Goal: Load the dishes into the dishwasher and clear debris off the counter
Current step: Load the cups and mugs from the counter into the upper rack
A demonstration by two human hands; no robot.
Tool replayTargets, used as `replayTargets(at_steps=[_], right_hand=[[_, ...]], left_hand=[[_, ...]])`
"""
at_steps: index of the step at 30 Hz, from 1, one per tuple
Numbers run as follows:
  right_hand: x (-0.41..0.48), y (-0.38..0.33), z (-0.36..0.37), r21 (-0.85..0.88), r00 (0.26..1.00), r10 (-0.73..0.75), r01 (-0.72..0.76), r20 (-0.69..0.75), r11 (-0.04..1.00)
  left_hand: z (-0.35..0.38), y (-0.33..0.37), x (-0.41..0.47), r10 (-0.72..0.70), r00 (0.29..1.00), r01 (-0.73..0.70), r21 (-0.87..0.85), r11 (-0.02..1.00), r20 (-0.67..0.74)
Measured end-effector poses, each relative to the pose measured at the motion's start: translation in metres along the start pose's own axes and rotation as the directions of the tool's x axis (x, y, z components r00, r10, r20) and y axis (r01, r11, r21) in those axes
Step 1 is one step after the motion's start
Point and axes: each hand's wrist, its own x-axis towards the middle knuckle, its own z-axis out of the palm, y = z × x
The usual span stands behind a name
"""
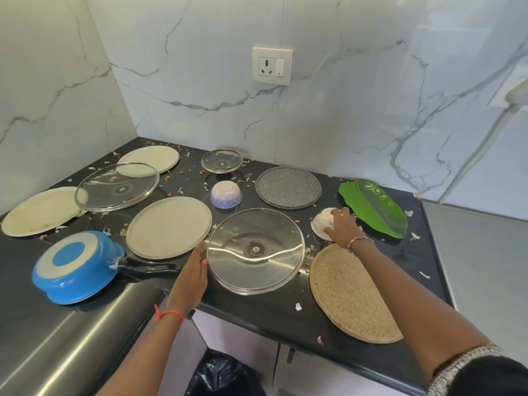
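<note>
My right hand (pixel 341 225) grips a small white bowl (pixel 321 221) lying upside down on the black counter (pixel 257 312), right of the middle. My left hand (pixel 193 274) rests with straight fingers against the left rim of a large glass lid (pixel 255 250) at the counter's front. Beige plates lie at the left (pixel 43 211), the middle (pixel 168 227), and the back (pixel 148 160). A second big glass lid (pixel 117 185) leans over the left plates. A blue pan (pixel 75 265) sits upside down at the front left. Small scraps of debris (pixel 298 306) are scattered over the counter.
A blue-patterned bowl (pixel 226 194) is upside down behind the large lid, with a small glass lid (pixel 222 160) beyond it. A grey speckled plate (pixel 288 186), a green leaf-shaped tray (pixel 373 207) and a woven mat (pixel 350 292) lie at the right. A black bin bag (pixel 225 375) sits below the counter.
</note>
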Motion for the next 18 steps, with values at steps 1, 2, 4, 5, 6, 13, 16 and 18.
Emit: replayTargets(at_steps=[1, 2, 4, 5, 6, 13, 16, 18], right_hand=[[0.008, 0.000, 0.001, -0.008, 1.000, 0.012, -0.012, 0.015, 1.000], [0.015, 0.000, 0.002, -0.013, 0.999, 0.027, -0.026, 0.033, 1.000], [0.027, 0.000, 0.004, -0.011, 0.996, 0.060, -0.060, 0.061, 0.998], [0.032, 0.001, 0.006, 0.005, 0.994, 0.079, -0.080, 0.078, 0.997], [0.037, 0.002, 0.007, 0.024, 0.991, 0.096, -0.099, 0.095, 0.995], [0.057, 0.004, 0.014, 0.073, 0.980, 0.144, -0.155, 0.140, 0.985], [0.057, 0.004, 0.012, 0.072, 0.983, 0.133, -0.142, 0.125, 0.987], [0.054, 0.003, 0.008, 0.069, 0.988, 0.123, -0.130, 0.097, 0.989]], left_hand=[[0.001, -0.006, -0.002, -0.029, 0.999, 0.029, -0.013, 0.999, -0.015], [0.003, -0.012, -0.003, -0.062, 0.998, 0.061, -0.011, 0.998, -0.025], [0.007, -0.020, -0.007, -0.111, 0.994, 0.111, 0.015, 0.994, -0.022], [0.009, -0.022, -0.009, -0.106, 0.994, 0.106, 0.039, 0.994, -0.005], [0.011, -0.025, -0.010, -0.084, 0.996, 0.084, 0.059, 0.995, 0.010], [0.019, -0.045, -0.011, 0.067, 0.997, -0.073, 0.252, 0.965, 0.033], [0.019, -0.046, -0.011, 0.093, 0.995, -0.100, 0.284, 0.954, 0.037], [0.019, -0.045, -0.010, 0.098, 0.994, -0.106, 0.296, 0.949, 0.040]])
